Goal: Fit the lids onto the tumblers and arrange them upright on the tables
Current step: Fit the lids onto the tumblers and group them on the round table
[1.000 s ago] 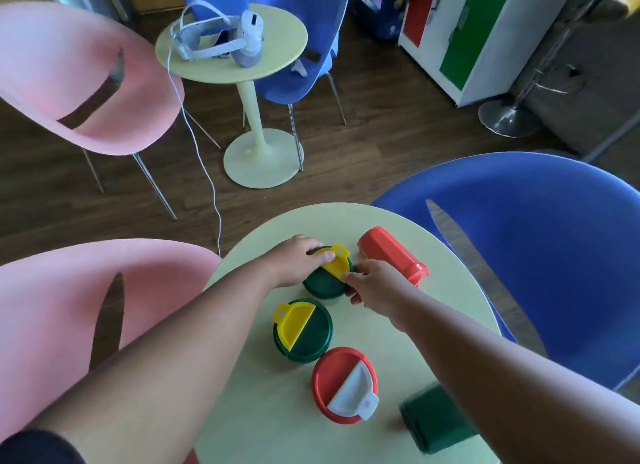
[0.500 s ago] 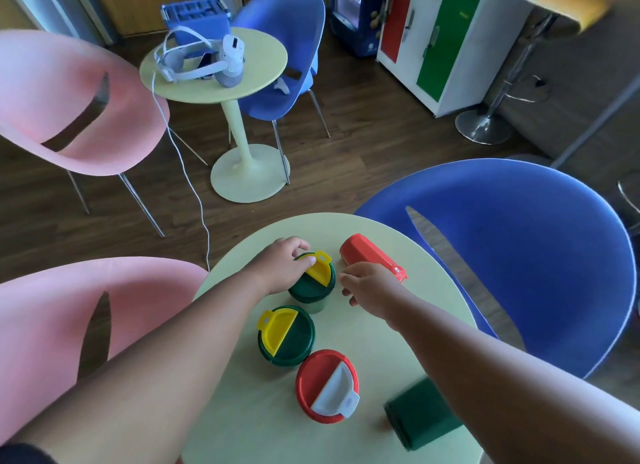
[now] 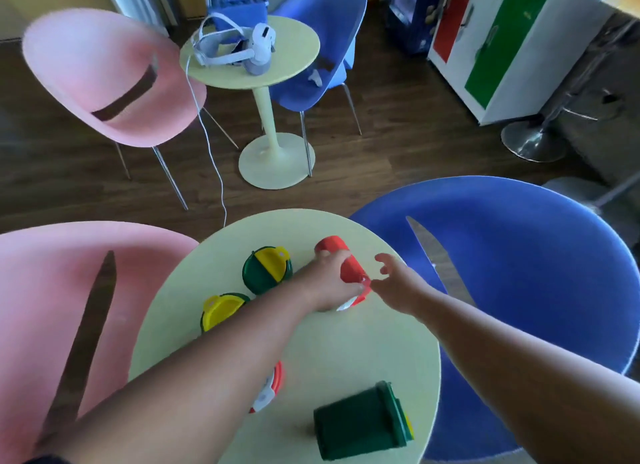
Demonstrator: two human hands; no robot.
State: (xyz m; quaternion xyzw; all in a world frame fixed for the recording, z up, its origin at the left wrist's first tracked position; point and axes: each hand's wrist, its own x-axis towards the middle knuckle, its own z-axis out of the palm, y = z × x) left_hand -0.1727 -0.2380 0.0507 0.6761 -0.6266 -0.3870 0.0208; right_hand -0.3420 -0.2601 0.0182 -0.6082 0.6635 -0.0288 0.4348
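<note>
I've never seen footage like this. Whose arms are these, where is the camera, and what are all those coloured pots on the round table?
There is no machine here: a person wears a wide-angle camera on the head, so you look down along their own two arms. The round pale-yellow table carries plastic tumblers. Two green tumblers with yellow lids stand upright, a red-lidded tumbler is partly hidden under the left arm, and a green tumbler lying on its side waits near the front edge. The left hand grips a red tumbler lying on its side, while the right hand hovers open beside it, touching nothing that I can see.
</note>
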